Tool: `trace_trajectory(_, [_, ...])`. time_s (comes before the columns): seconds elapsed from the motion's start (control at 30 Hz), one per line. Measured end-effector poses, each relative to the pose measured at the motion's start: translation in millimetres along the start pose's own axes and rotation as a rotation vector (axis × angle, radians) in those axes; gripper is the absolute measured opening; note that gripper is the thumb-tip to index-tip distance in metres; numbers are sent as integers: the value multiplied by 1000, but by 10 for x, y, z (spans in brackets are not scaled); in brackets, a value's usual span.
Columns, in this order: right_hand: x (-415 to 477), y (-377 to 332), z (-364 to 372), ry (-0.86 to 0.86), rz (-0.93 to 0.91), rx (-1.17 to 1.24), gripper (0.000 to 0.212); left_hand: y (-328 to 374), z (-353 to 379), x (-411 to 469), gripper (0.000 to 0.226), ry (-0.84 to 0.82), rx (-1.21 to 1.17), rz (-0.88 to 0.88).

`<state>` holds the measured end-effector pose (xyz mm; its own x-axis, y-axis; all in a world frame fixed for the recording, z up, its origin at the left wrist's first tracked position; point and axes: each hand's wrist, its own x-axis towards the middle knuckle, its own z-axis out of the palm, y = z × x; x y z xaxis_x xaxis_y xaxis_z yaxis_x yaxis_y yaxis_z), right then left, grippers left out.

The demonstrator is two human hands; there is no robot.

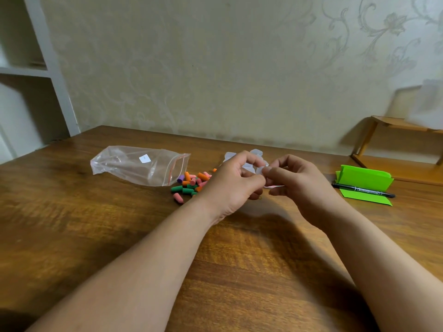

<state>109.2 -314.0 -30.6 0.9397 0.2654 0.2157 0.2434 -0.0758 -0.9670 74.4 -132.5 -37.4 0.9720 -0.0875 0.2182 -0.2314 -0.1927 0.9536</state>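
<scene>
At the middle of the table [239, 259], your two hands meet fingertip to fingertip over a small translucent plastic piece [259, 170]. Your right hand [299, 185] pinches it between thumb and forefinger, and the other fingers are curled under. Your left hand [230, 185] comes in from 9 o'clock with curled fingers closing on the same piece, which is held just above the wood. What the piece is exactly, you cannot tell from here.

At 12 o'clock, just behind your knuckles, more translucent pieces [255, 153] lie on the table. At 6 o'clock, right under your right fingers, sits a small pink-and-white scrap [274, 186].

At 9 o'clock, beside your left hand, is a loose pile of coloured eraser caps [191, 183] in orange, green, pink and purple. Past the pile, toward 10 o'clock, a clear zip bag [141, 164] lies on its side, its red-lined mouth facing the caps.

At 3 o'clock, well apart, green folded paper [364, 179] rests with a black marker [364, 190] lying across it. A low wooden rack [395, 125] stands at 2 o'clock against the wall.
</scene>
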Motion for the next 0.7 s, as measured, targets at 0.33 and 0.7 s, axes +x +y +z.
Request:
trace_trajectory(0.33, [17,35,-42,-44,8,50,27,32,7,-16,16,21,-83,-34])
trace_trajectory(0.7, [31,-54,33,176,-32,-98,16,155,-49,-31,19,38,-389,-168])
